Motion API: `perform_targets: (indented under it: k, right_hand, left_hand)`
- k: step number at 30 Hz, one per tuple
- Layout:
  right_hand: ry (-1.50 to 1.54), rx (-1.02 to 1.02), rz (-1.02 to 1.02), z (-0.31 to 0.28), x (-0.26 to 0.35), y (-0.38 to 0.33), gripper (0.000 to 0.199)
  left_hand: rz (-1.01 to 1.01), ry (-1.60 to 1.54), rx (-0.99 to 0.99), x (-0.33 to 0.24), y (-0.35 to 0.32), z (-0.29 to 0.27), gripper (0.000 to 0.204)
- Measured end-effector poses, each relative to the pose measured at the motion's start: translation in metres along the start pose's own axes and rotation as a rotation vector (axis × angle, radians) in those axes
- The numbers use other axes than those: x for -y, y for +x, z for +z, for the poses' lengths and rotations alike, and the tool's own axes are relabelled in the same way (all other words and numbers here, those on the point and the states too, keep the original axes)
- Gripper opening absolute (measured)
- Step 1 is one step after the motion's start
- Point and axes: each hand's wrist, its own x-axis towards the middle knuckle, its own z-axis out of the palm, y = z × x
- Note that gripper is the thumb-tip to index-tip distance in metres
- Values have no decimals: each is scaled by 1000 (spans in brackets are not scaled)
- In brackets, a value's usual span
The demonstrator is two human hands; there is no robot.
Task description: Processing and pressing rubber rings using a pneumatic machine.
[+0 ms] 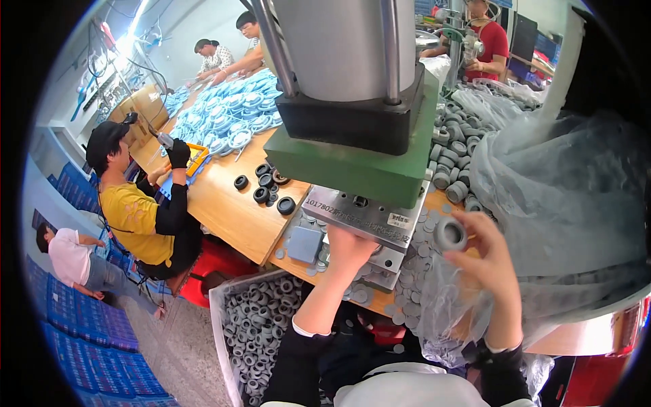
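My right hand (pixel 487 254) pinches a grey rubber tyre (pixel 449 235) between thumb and fingers, its hollow side facing me. It is just right of a press with a green plate (pixel 346 163) and an engraved metal die block (pixel 359 216) under it. My left hand (pixel 349 249) reaches in beneath the front of the die block, above the lower metal plate (pixel 386 260). Its fingers are hidden there, so what they touch cannot be made out. Flat grey discs (pixel 408 292) lie scattered around the press base, beside a blue-grey square block (pixel 304 244).
A bin (pixel 220 325) of grey tyres stands at lower left. Loose tyres (pixel 453 156) heap behind the press, beside clear plastic bags (pixel 536 183). Black tyres (pixel 261 195) sit on the wooden table (pixel 224 217). A person in yellow (pixel 139 220) works at left; others work farther back.
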Motion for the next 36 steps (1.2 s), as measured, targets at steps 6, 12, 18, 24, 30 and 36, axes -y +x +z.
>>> perform_targets:
  k: [6, 12, 18, 24, 30, 36]
  right_hand:
    - [-15, -15, -76, 46, -3, -14, 55]
    - [-95, 74, -57, 95, -6, 14, 46]
    - [-92, 42, -100, 111, -5, 29, 35]
    - [47, -11, -50, 99, -13, 13, 34]
    - [-226, -273, 30, 38, -79, 58, 18]
    - [-324, -18, -211, 71, -182, 173, 22]
  left_hand:
    - [69, 403, -120, 14, -52, -14, 39]
    - [-531, 582, -549, 54, -169, -140, 36]
    - [-1249, 1352, -202, 107, -327, -239, 101]
    - [-178, 870, -105, 105, -165, -149, 39]
    - [-3, 926, 308, 155, -52, -105, 22]
    - [-154, 852, 324, 153, -46, -101, 27]
